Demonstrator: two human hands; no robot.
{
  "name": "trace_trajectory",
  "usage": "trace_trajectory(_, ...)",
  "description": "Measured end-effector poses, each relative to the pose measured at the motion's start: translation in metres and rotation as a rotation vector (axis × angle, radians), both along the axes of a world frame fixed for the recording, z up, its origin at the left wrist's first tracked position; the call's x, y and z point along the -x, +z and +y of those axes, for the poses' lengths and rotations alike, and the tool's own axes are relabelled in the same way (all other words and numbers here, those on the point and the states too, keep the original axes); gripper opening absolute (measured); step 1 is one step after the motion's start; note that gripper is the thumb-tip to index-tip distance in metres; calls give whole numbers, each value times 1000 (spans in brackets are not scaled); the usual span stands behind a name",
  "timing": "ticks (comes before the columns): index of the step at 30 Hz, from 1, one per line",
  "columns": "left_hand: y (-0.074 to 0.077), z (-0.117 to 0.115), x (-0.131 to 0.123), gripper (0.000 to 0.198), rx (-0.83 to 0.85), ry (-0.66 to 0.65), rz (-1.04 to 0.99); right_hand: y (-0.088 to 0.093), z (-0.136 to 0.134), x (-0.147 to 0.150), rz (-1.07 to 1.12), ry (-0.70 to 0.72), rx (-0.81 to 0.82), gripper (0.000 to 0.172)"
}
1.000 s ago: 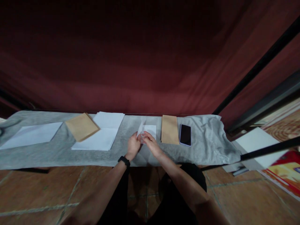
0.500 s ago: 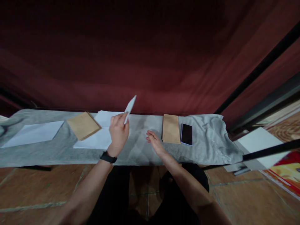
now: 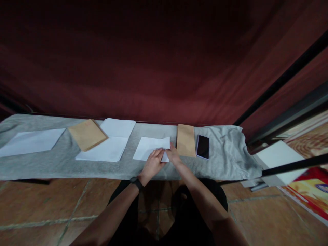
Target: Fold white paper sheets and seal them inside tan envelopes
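A white sheet of paper (image 3: 145,146), apparently folded, lies on the grey cloth in front of me. My left hand (image 3: 153,160), with a dark watch on its wrist, rests on the paper's near side, its fingers lying across the top. At the right edge, my right hand (image 3: 173,153) pinches the paper, thumb above it and close to the left fingertips. Just right of that hand is a brown envelope (image 3: 186,140). The underside of the paper is hidden.
A phone (image 3: 203,147) lies beside the envelope on the cloth-covered bench (image 3: 222,150). Leftward are white sheets (image 3: 115,128), a stack of brown envelopes (image 3: 88,134) partly over them, and another white sheet (image 3: 32,141). A dark red surface (image 3: 153,85) rises behind.
My left hand has moved right and down, bringing the paper from upright in the air to flat on the cloth. My right hand has taken hold of its right edge.
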State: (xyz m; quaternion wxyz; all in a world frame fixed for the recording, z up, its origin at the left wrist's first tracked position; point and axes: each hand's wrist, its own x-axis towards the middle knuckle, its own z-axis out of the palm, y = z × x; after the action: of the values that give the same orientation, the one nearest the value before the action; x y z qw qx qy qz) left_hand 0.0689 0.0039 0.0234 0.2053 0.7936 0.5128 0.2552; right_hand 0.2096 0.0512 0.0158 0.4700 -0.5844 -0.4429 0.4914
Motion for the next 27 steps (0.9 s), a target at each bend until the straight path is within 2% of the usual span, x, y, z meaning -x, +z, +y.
trace_trajectory(3, -3, -3, 16, 60, 3, 36, -49, -4, 1, 1, -132, 11, -34, 58)
trace_trajectory(7, -14, -5, 39, 57, -34, 171, -99, -9, 0, 3, -452, 79, -132, 69)
trace_trajectory(10, -23, -5, 48, 59, -28, 247, -42, -6, 0, 2, -613, 107, -204, 73)
trace_trajectory(14, -28, -6, 47, 59, -50, 253, 41, -1, -5, 3, -795, 137, -322, 68)
trace_trajectory(17, -28, -6, 45, 57, -74, 226, 85, -6, -19, 14, -800, 276, -425, 59)
trace_trajectory(20, -28, -6, 47, 57, -84, 195, 142, -18, -39, 29, -772, 394, -410, 56)
trace_trajectory(23, -29, -6, 48, 58, -87, 184, 177, -25, -55, 37, -793, 381, -419, 56)
trace_trajectory(27, -28, -6, 48, 58, -80, 195, 164, -23, -66, 33, -816, 300, -423, 58)
